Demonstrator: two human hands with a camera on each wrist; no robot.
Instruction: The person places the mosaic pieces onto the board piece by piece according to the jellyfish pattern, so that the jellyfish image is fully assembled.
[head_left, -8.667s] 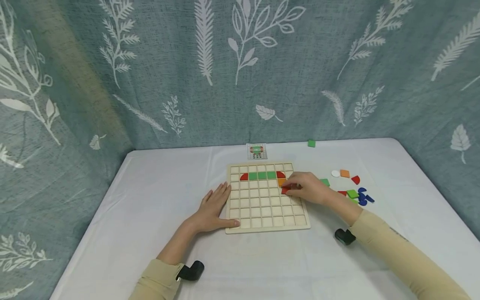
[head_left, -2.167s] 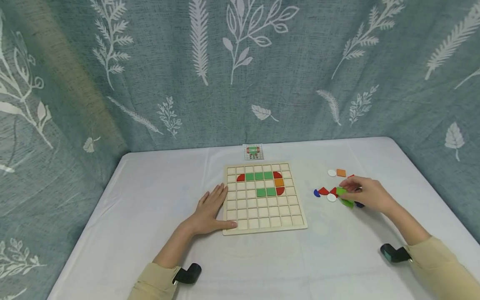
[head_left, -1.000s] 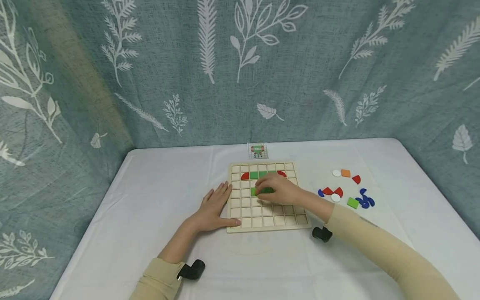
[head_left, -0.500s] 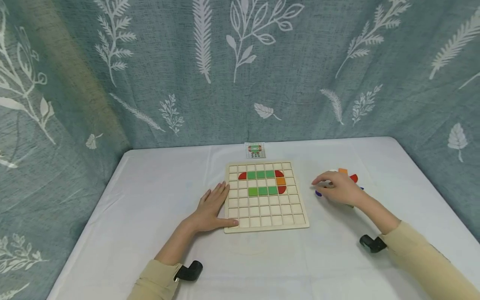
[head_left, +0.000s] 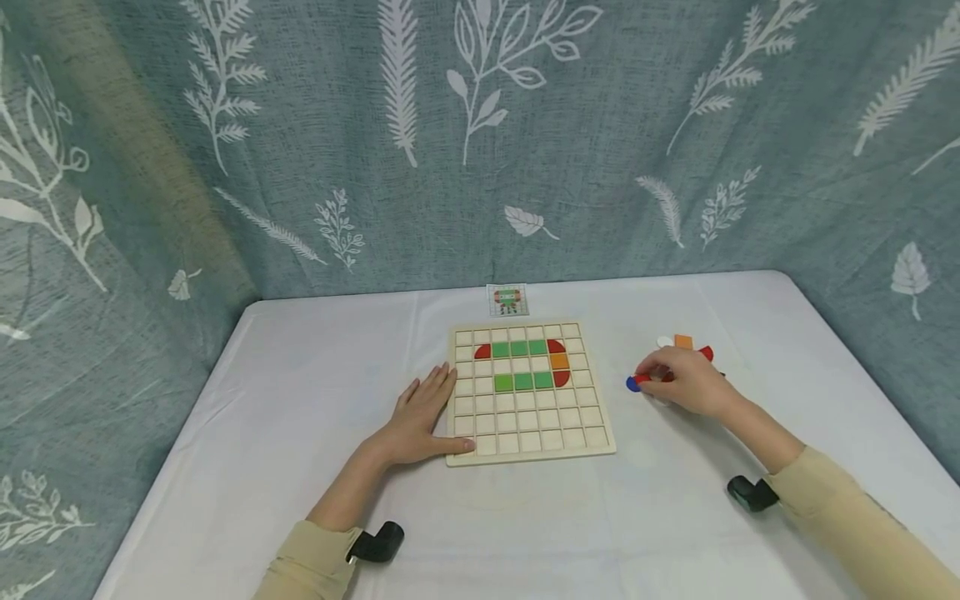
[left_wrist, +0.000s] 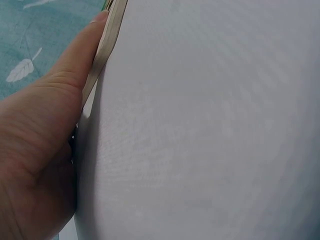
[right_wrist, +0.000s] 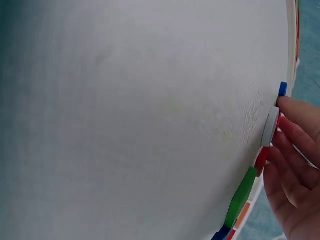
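Along the left edge of the board (head_left: 532, 457), which lies on the white surface (head_left: 315, 358), we see the left hand (head_left: 418, 431) with straight, spread fingers; its thumb rests on the board close to the near left corner. Toward the far edge of the board, the upper row goes from a red quarter piece (head_left: 483, 351) to three green squares (head_left: 519, 347) and a second red quarter (head_left: 556, 346), with an orange square (head_left: 559, 361) below it. The lower row has a light green square (head_left: 503, 382), two green ones and a third red quarter (head_left: 561, 378). Beyond the board, a picture card (head_left: 507, 300) lies near the surface's far edge. Right of the board is a blue piece (head_left: 632, 384); just beside it, the right hand (head_left: 686, 380) has bent fingers at a red piece (head_left: 642, 379), but we cannot tell if they pinch it. Behind this hand lie a white disc (head_left: 664, 342), an orange piece (head_left: 683, 342) and, rightmost, another red piece (head_left: 707, 352).
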